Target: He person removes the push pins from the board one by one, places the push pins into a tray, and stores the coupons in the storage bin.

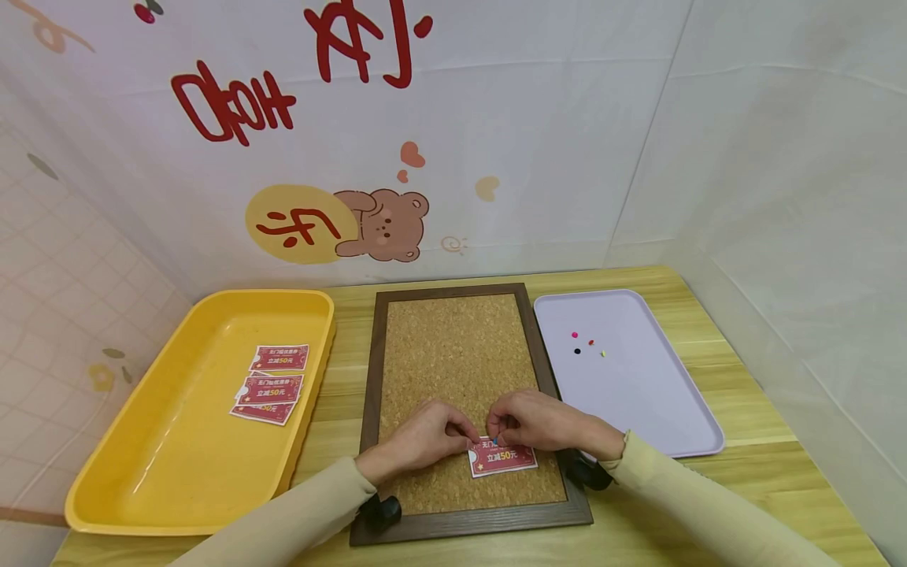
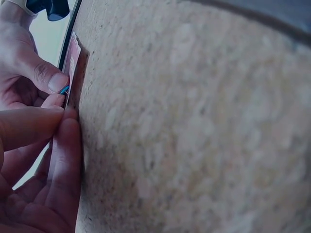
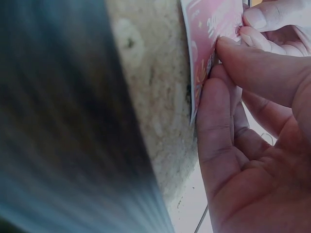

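A red printed coupon point(image 1: 501, 457) lies on the lower part of the cork board point(image 1: 457, 354). My left hand point(image 1: 427, 433) pinches its upper left corner between thumb and fingers. At the coupon's top edge, my right hand point(image 1: 542, 420) holds a small blue push pin point(image 2: 64, 90) between thumb and forefinger. The pin's tip is hidden, so I cannot tell whether it has entered the cork. In the right wrist view the coupon point(image 3: 211, 29) stands close along the cork surface, with fingertips of both hands at its upper edge.
A yellow tray point(image 1: 191, 409) on the left holds several more coupons point(image 1: 272, 390). On the right, a lilac tray point(image 1: 652, 378) carries several small push pins, among them a black one point(image 1: 577, 351). The board's brown frame point(image 1: 475, 520) surrounds the cork. A printed cloth hangs behind the table.
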The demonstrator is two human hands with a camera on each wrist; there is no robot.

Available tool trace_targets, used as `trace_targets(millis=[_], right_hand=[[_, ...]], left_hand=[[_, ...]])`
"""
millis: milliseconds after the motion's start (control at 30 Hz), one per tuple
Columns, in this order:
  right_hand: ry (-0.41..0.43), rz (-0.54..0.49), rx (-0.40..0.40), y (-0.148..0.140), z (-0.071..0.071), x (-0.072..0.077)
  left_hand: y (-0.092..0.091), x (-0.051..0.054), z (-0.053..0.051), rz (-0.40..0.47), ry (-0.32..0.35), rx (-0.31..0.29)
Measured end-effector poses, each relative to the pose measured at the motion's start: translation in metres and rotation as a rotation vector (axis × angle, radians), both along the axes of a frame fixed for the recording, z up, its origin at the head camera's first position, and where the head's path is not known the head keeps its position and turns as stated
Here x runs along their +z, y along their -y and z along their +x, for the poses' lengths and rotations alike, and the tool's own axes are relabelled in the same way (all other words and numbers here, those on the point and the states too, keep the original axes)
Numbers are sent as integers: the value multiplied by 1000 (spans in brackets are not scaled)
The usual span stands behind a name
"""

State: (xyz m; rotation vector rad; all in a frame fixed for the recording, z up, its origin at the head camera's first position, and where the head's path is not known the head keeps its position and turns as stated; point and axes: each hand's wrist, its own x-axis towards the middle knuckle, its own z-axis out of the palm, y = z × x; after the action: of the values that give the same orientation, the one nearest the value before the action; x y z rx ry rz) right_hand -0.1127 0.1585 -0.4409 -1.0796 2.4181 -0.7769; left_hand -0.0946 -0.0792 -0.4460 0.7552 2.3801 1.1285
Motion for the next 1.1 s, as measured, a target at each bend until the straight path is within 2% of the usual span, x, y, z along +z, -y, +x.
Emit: trace_targets(millis=[233, 533, 700, 900, 1100], right_hand=[[16, 9, 19, -1, -1, 2], [100, -9, 39, -3, -2, 10], [88, -29, -26, -10, 0, 15], [48, -128, -116, -23, 4, 25], [-5, -210, -139, -32, 8, 30]], left_hand=[[-1, 0, 0, -1, 0, 5], [0, 1, 0, 6, -14, 17], [2, 2, 2, 35, 17, 39], [3, 5, 3, 108, 44, 72], [6, 12, 4, 147, 84, 97]])
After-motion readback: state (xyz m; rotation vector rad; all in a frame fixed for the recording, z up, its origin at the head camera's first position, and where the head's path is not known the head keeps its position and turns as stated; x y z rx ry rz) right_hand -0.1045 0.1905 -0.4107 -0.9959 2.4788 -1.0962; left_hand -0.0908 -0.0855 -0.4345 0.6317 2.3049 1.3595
